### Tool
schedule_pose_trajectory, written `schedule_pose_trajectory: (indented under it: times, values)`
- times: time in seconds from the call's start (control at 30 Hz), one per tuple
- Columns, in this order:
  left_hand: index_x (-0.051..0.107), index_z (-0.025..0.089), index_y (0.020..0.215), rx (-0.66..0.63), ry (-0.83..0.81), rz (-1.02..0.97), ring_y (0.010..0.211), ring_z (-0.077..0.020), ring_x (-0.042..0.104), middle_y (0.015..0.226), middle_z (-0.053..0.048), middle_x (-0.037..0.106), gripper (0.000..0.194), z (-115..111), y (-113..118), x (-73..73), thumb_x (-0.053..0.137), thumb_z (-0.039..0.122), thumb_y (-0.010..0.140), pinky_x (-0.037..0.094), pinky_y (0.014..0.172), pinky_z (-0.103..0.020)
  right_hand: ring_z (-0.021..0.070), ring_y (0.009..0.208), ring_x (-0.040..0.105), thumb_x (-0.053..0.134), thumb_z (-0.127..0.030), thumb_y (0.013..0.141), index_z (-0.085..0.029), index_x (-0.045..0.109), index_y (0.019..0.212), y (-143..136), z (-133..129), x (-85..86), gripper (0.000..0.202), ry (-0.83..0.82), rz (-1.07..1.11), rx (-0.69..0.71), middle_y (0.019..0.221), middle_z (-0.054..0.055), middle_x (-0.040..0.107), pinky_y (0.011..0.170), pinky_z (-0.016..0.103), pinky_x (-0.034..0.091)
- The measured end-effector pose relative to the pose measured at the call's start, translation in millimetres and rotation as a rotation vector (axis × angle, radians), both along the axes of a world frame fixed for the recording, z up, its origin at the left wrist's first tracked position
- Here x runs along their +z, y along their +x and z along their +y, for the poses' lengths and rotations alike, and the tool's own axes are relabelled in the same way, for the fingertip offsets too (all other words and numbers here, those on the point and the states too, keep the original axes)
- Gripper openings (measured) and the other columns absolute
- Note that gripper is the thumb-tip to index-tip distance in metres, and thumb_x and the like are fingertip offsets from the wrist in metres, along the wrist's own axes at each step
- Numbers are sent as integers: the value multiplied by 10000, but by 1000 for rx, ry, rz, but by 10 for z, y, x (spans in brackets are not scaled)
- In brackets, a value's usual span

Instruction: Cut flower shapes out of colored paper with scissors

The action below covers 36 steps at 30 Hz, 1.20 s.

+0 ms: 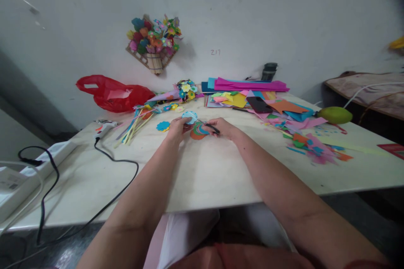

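My left hand (178,129) is closed on a light blue paper piece (190,117) with a rounded, scalloped outline. In my right hand (220,127) are scissors with black handles (212,128), their blades pointing left toward the light blue piece. Whether the blades touch the paper is too small to tell. Between and just below my hands, round paper pieces (198,133) in orange, green and blue overlap on the table. Left of my left hand lies a blue scalloped paper piece (163,126) with a yellow one partly beneath it.
Paper strips (134,128), a red plastic bag (115,94) and a glue gun (106,129) with a black cable lie left. Colored sheets (252,85), a phone (259,104) and paper scraps (315,147) are right. A power strip (47,166) lines the left edge.
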<state>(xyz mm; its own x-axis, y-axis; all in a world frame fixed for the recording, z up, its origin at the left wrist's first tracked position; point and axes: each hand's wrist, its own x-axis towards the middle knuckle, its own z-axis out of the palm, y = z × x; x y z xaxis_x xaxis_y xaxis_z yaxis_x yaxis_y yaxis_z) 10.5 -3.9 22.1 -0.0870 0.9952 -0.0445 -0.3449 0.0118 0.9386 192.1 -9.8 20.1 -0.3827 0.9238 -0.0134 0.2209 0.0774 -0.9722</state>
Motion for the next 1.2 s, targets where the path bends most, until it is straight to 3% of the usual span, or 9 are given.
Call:
schedule_pose_trajectory:
  times: [0.27,0.57,1.2]
  values:
    - [602,92,699,6,-4,18,514,-126,589,641,-68,637,118,13,-4,-13,645,132,597,510,528,-244,23,316,356,634,-260,729,-99,641,846,3,-8,16,199,1,-23,19,436,-46,482,325,147,260]
    - [604,97,687,4,2,27,517,-132,596,629,-57,634,136,27,-16,-27,662,142,573,511,524,-251,24,324,351,674,-349,680,-97,646,794,5,-49,53,278,27,-20,27,449,-41,476,319,158,228]
    - [618,104,689,-32,-17,16,513,-126,598,646,-65,647,108,16,-23,-18,662,149,602,516,488,-225,27,330,347,685,-312,662,-98,658,786,-4,-79,87,249,1,7,-2,435,-46,475,329,169,226]
